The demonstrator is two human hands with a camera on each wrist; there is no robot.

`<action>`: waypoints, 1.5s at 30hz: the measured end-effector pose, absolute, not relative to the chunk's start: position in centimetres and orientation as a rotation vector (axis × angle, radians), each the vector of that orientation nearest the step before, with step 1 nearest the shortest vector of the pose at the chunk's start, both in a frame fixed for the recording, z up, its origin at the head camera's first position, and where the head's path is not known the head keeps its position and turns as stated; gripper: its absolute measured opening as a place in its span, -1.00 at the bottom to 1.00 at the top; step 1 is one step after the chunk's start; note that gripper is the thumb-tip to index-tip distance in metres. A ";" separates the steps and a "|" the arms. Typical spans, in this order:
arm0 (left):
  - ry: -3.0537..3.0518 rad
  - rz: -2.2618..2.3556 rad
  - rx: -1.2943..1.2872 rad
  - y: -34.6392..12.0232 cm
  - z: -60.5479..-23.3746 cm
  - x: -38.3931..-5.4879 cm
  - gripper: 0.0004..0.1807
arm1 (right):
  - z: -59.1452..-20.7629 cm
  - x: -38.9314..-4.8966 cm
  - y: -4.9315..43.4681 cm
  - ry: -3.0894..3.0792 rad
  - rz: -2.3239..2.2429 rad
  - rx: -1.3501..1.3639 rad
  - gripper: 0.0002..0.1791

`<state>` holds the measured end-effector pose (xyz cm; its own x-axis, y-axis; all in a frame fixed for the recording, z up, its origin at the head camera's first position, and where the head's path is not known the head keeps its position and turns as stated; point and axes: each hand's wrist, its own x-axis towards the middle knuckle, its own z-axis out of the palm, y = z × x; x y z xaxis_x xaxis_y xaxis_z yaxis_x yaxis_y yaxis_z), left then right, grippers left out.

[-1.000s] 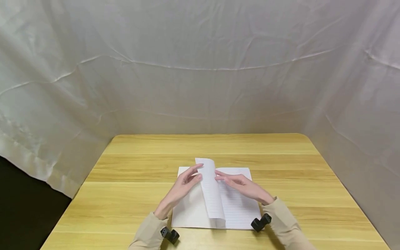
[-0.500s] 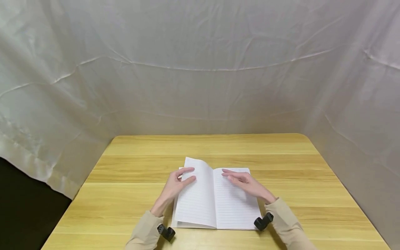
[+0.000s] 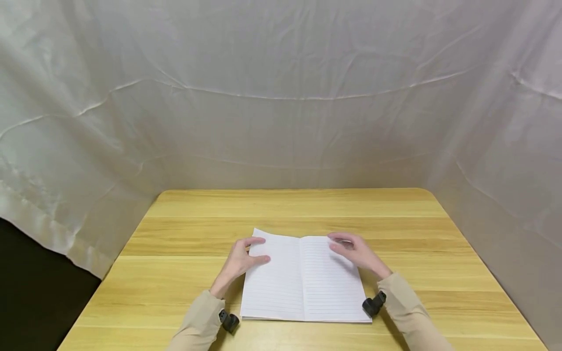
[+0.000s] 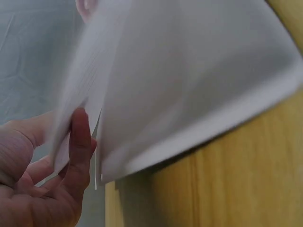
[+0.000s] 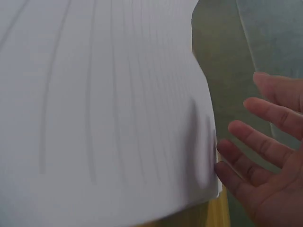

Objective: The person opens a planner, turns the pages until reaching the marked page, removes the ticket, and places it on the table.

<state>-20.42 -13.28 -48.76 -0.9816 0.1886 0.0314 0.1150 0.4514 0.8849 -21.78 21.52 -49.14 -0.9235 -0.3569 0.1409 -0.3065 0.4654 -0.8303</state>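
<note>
An open notebook (image 3: 325, 287) with lined white pages lies near the table's front edge. My left hand (image 3: 237, 261) pinches the left page (image 3: 272, 287) by its outer edge, and that page's far corner sticks up slightly. From the left wrist view, thumb and fingers (image 4: 79, 137) lie on both sides of the lifted page (image 4: 90, 66), with a pale sheet or cover beneath. Over the far right part of the notebook hovers my right hand (image 3: 357, 253), fingers apart and relaxed. In the right wrist view the fingers spread beside the page edge, holding nothing.
The light wood table (image 3: 175, 234) extends around the notebook. Pale fabric (image 3: 298, 136) hangs behind it and at both sides. Black wrist cameras (image 3: 229, 321) sit on both beige sleeves (image 3: 404, 302).
The left hand has brought the turning page over to the left and lower, so both lined pages lie spread. My right hand has moved right, away from the centre fold.
</note>
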 end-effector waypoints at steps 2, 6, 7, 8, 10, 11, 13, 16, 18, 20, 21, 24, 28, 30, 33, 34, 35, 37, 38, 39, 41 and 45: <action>2.637 1.541 0.281 -13.3 -48.8 -20.5 -0.45 | -49.2 -22.1 21.7 2.723 -1.411 -0.582 -0.57; 2.693 1.453 0.292 -13.3 -48.9 -20.5 -0.44 | -49.4 -22.6 22.2 2.826 -1.263 -0.606 -0.56; 2.702 1.434 0.293 -13.3 -48.9 -20.5 -0.44 | -49.5 -22.7 22.4 2.842 -1.232 -0.624 -0.55; 2.713 1.412 0.297 -13.2 -48.9 -20.5 -0.43 | -49.5 -22.8 22.5 2.851 -1.212 -0.641 -0.55; 2.732 1.375 0.307 -13.2 -48.9 -20.5 -0.42 | -49.6 -23.1 22.7 2.874 -1.158 -0.667 -0.53; 2.734 1.363 0.306 -13.3 -48.9 -20.5 -0.41 | -49.6 -23.2 22.7 2.883 -1.129 -0.679 -0.52; 2.739 1.344 0.301 -13.3 -48.9 -20.5 -0.40 | -49.7 -23.5 22.8 2.893 -1.081 -0.672 -0.50; 2.738 1.322 0.285 -13.3 -48.9 -20.5 -0.38 | -49.7 -23.8 22.9 2.883 -1.020 -0.632 -0.46; 2.743 1.304 0.275 -13.3 -49.0 -20.5 -0.37 | -49.6 -24.0 22.9 2.865 -0.993 -0.590 -0.43; 2.745 1.290 0.266 -13.3 -49.1 -20.6 -0.36 | -49.6 -24.1 22.8 2.847 -0.975 -0.556 -0.41; 2.747 1.286 0.261 -13.3 -49.2 -20.6 -0.35 | -49.6 -24.1 22.8 2.842 -0.968 -0.539 -0.41; 2.760 1.267 0.254 -13.2 -49.3 -20.6 -0.34 | -49.6 -24.3 22.7 2.842 -0.964 -0.519 -0.42; 2.804 1.222 0.260 -13.2 -49.3 -20.6 -0.30 | -49.7 -24.4 22.7 2.861 -0.977 -0.498 -0.46; 2.824 1.205 0.261 -13.2 -49.1 -20.6 -0.28 | -49.8 -24.6 22.7 2.878 -0.973 -0.495 -0.48; 2.859 1.169 0.272 -13.2 -49.1 -20.5 -0.25 | -49.9 -24.6 22.8 2.903 -0.982 -0.480 -0.52; 2.863 1.164 0.264 -13.2 -49.1 -20.5 -0.24 | -50.0 -24.7 22.8 2.913 -0.987 -0.483 -0.54; 2.870 1.158 0.263 -13.2 -49.1 -20.4 -0.23 | -50.0 -24.7 22.8 2.923 -0.995 -0.479 -0.56; 2.879 1.147 0.258 -13.2 -49.2 -20.4 -0.21 | -50.1 -24.7 22.8 2.942 -1.019 -0.472 -0.60; 2.883 1.141 0.255 -13.2 -49.2 -20.3 -0.20 | -50.1 -24.7 22.8 2.950 -1.027 -0.476 -0.62; 2.886 1.135 0.254 -13.2 -49.2 -20.3 -0.19 | -50.1 -24.7 22.8 2.956 -1.043 -0.472 -0.63; 2.886 1.140 0.247 -13.3 -49.3 -20.3 -0.16 | -50.1 -24.7 22.7 2.966 -1.067 -0.452 -0.66; 2.888 1.154 0.253 -13.3 -49.4 -20.2 -0.13 | -50.0 -24.7 22.7 2.979 -1.108 -0.407 -0.73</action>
<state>-20.25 -13.34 -49.39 -0.9866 0.1579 0.0406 0.1424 0.7131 0.6864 -24.65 22.74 -50.04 -0.9658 -0.2146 0.1457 -0.2577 0.7289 -0.6343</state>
